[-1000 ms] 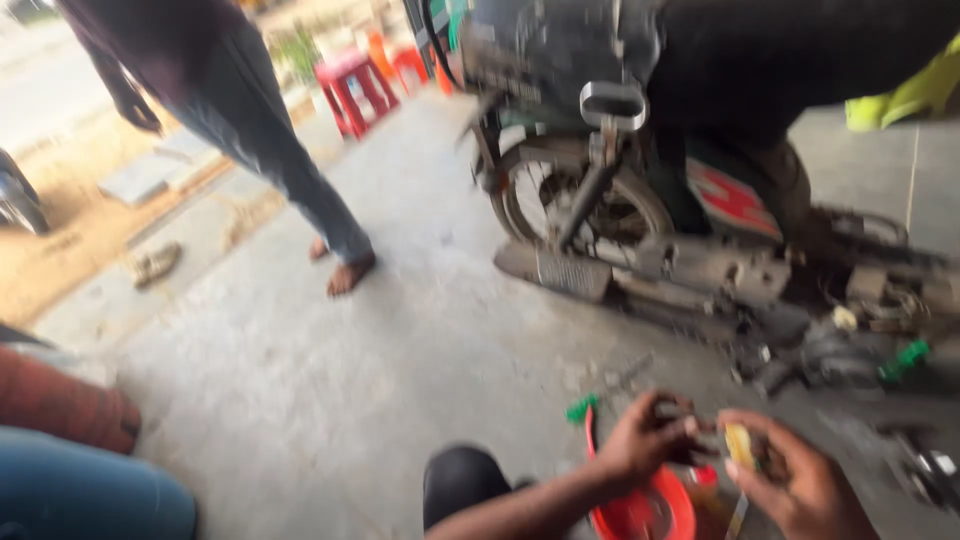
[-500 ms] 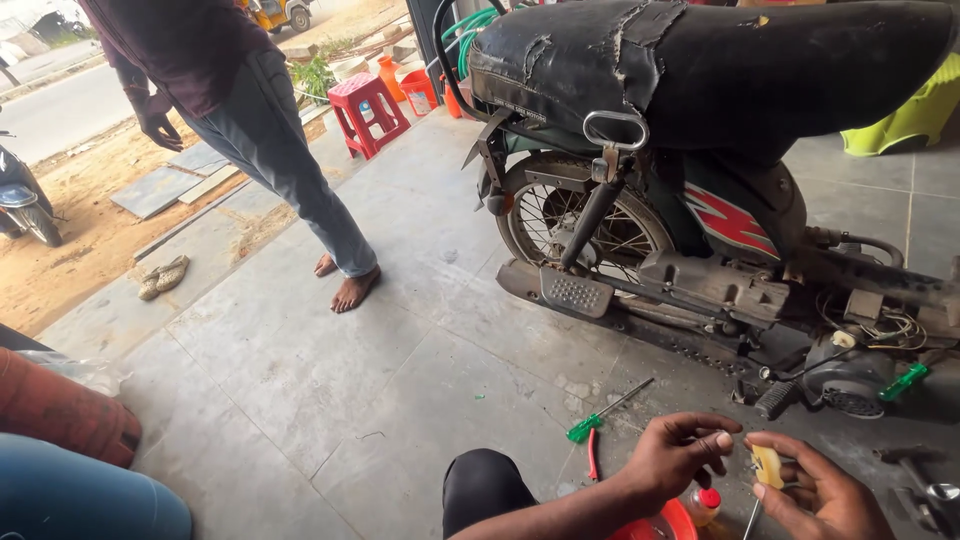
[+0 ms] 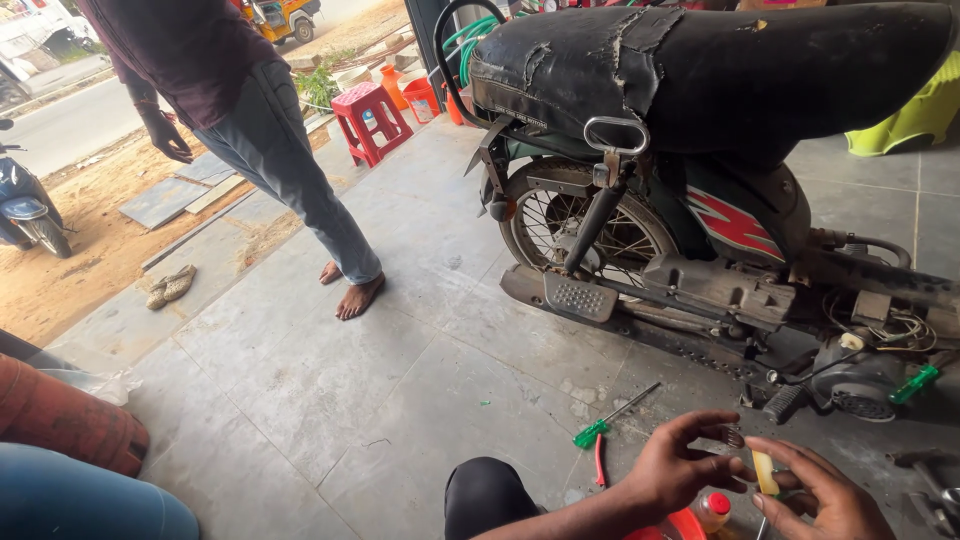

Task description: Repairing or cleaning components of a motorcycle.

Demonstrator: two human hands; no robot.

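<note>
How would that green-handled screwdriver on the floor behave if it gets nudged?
The screwdriver looks stiff, with a thin metal shaft, so it probably slides rather than bends. It lies flat on the smooth tiled floor, and its rounded handle might let it roll a little. It seems light for its length.

This is looking like a roadside motorcycle repair workshop, open to the street. A partly stripped motorcycle (image 3: 700,200) with a torn black seat (image 3: 700,70) is standing on the tiled floor (image 3: 330,380), its wiring hanging loose. A green-handled screwdriver (image 3: 610,415) is lying beside it. Red plastic stools (image 3: 370,120) are sitting near the sandy road edge (image 3: 70,260).
</note>
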